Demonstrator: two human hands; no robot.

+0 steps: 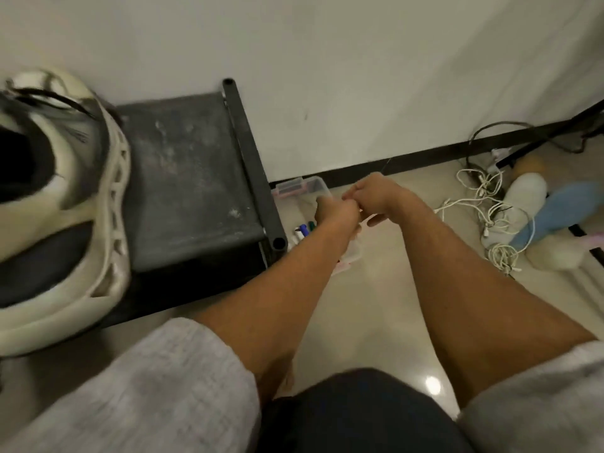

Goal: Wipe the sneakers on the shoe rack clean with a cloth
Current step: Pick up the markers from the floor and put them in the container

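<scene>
1. Two hands meet over a clear plastic box (pixel 315 186) that stands on the floor (pixel 376 305) just beside the shoe rack (pixel 189 178).
2. The left hand (pixel 338 210) and the right hand (pixel 376 196) touch each other, fingers curled inward; the picture is too blurred there to tell whether they pinch something small or are merely clenched.
3. One white-and-black sneaker (pixel 65 207) sits on the top shelf of the shoe rack at the far left, well apart from both hands, its opening facing up and its ribbed white sole turned toward the bare part of the shelf.
4. The rest of that dark shelf looks dusty, with pale smudges across it.
5. Several markers (pixel 305 230) lie in the box, below the left wrist.
6. A tangle of white cables (pixel 490 204) lies on the floor to the right, near the wall (pixel 327 76), over some soft white and blue things.
7. Both forearms are bare, with grey sleeves (pixel 147 387) pushed up.
</scene>
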